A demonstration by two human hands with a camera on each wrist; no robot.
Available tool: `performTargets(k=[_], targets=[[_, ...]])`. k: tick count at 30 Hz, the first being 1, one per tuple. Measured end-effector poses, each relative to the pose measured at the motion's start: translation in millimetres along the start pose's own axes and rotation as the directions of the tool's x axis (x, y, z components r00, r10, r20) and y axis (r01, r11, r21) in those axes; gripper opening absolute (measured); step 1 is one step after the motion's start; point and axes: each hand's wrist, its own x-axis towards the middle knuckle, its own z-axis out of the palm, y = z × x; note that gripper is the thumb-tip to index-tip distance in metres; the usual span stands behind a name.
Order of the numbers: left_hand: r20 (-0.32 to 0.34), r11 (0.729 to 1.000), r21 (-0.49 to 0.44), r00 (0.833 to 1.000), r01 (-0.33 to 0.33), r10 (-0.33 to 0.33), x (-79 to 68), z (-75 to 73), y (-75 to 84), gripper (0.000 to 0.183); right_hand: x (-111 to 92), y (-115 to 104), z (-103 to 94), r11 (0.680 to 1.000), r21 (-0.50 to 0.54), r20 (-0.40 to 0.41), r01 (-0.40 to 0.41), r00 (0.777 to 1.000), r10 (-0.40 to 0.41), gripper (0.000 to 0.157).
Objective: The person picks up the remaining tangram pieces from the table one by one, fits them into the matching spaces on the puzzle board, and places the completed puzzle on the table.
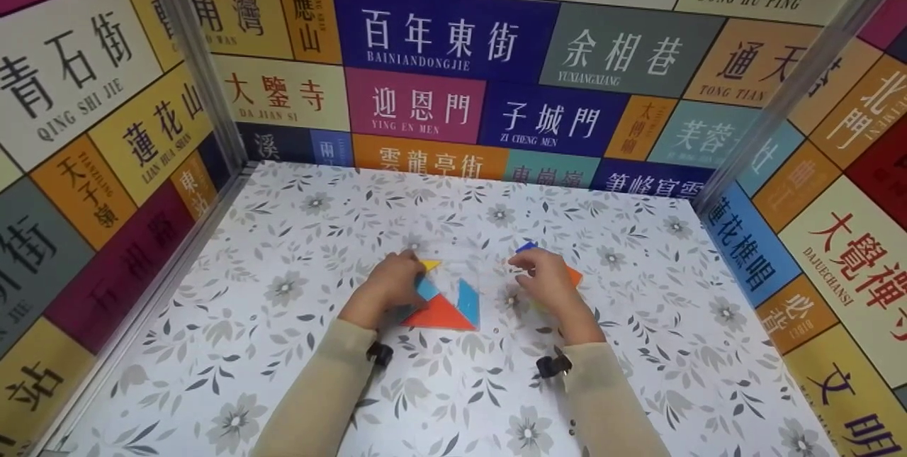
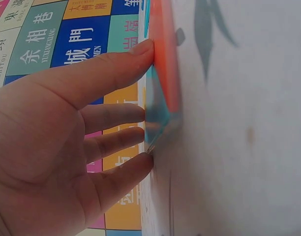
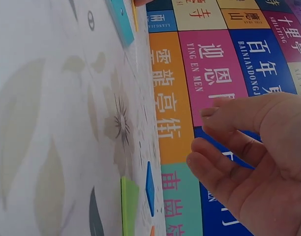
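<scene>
Flat coloured tangram pieces lie on the floral tabletop. My left hand point(image 1: 392, 280) rests over the left side of one group, its fingers fairly straight. In the left wrist view the thumb touches the edge of a red triangle point(image 2: 165, 54), and the other fingertips are right at a light blue piece point(image 2: 155, 108). A yellow piece point(image 1: 431, 266) shows beside those fingers, and a light blue parallelogram point(image 1: 467, 303) stands at the group's right. My right hand point(image 1: 547, 278) hovers with loosely bent fingers and nothing between them. Near it lie a dark blue piece point(image 1: 526, 247), an orange piece point(image 1: 575, 276) and a green piece point(image 3: 129, 204).
The white tabletop point(image 1: 283, 358) carries a grey flower and leaf print. Panels with coloured place-name blocks point(image 1: 439, 32) stand along its back and both sides, joined at the corners by clear strips point(image 1: 202, 60). Black straps point(image 1: 380, 353) sit on both wrists.
</scene>
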Motion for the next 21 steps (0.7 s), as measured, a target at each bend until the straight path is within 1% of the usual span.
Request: performTargets(k=[4, 7, 11, 14, 17, 21], targets=[[0.002, 1.000, -0.009, 1.000, 0.014, -0.014, 2.0, -1.8, 1.5, 0.065, 2.7, 3.1, -6.7, 1.000, -0.009, -0.018, -0.022, 1.000, 0.022, 0.027], [-0.010, 1.000, -0.012, 1.000, 0.010, -0.010, 3.3, -2.7, 2.4, 0.064, 5.2, 4.5, -9.6, 0.999, -0.026, -0.049, -0.036, 0.998, 0.034, 0.027], [-0.033, 0.999, 0.003, 0.999, -0.032, 0.032, 1.6, -3.3, 2.0, 0.062, 5.3, 5.5, -7.8, 0.998, -0.030, -0.113, -0.046, 0.993, 0.043, 0.027], [-0.039, 0.999, 0.014, 0.998, -0.048, 0.049, -0.5, -3.1, 1.8, 0.060, 4.1, 6.0, -5.2, 0.998, -0.016, -0.145, -0.061, 0.988, 0.058, 0.028], [-0.037, 0.999, 0.014, 0.998, -0.045, 0.045, -1.9, -1.6, 2.0, 0.060, 2.1, 7.8, -3.6, 0.995, 0.002, -0.157, -0.099, 0.983, 0.098, 0.030], [-0.031, 0.999, 0.012, 0.999, -0.038, 0.038, -2.3, -1.7, 2.0, 0.059, 1.4, 9.4, -3.1, 0.990, 0.016, -0.153, -0.139, 0.978, 0.140, 0.033]])
